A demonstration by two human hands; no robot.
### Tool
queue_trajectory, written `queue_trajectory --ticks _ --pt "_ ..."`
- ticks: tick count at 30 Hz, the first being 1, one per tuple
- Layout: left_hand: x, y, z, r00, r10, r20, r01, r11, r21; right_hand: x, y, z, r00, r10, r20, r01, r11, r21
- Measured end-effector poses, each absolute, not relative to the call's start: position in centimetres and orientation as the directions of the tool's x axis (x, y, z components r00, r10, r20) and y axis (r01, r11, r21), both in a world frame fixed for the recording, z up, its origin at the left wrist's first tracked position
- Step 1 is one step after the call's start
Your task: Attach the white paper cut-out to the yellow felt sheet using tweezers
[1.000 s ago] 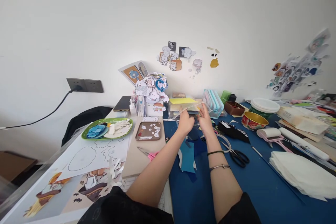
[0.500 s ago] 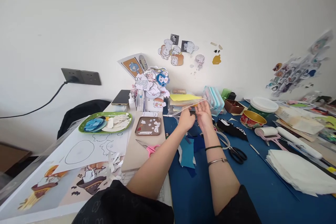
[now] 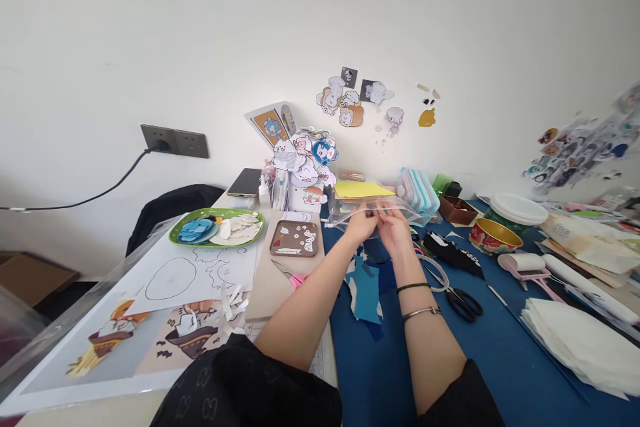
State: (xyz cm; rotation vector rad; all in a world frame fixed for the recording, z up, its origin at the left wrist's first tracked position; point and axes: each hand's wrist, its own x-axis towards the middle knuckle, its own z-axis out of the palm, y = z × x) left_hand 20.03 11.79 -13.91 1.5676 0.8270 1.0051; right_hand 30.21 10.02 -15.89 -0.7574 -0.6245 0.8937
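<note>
A clear plastic zip bag lies at the back of the desk, its mouth facing me. A yellow sheet shows at its top. My left hand is at the bag's mouth, its fingers curled on the plastic. Close beside it, my right hand has its fingertips at the same opening, thumb toward the left hand and gripping the edge. The plastic and the hands partly hide the fingertips. Blue felt scraps lie on the blue mat below my wrists.
To the left are a green tray of felt pieces, a brown tray, pink scissors and printed drawings. On the right lie black-handled scissors, a red-gold tin, a lint roller and white felt sheets.
Both hands have lowered slightly and come closer together at the bag's mouth. My right hand has turned from an upward palm to fingers bent in at the opening. The view has shifted left.
</note>
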Motion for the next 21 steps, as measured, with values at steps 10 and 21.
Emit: queue_trajectory --ticks 10,21 --pt "19.3 11.9 -12.7 0.452 0.858 0.243 -0.294 -0.113 0.949 29.8 10.4 -16.2 0.484 0.870 0.094 -0.370 0.300 -0.879" --pt "17.2 13.6 -11.7 0.477 0.867 0.144 -0.122 -0.097 0.988 31.0 11.5 -16.1 0.498 0.860 0.109 -0.048 0.153 -0.987"
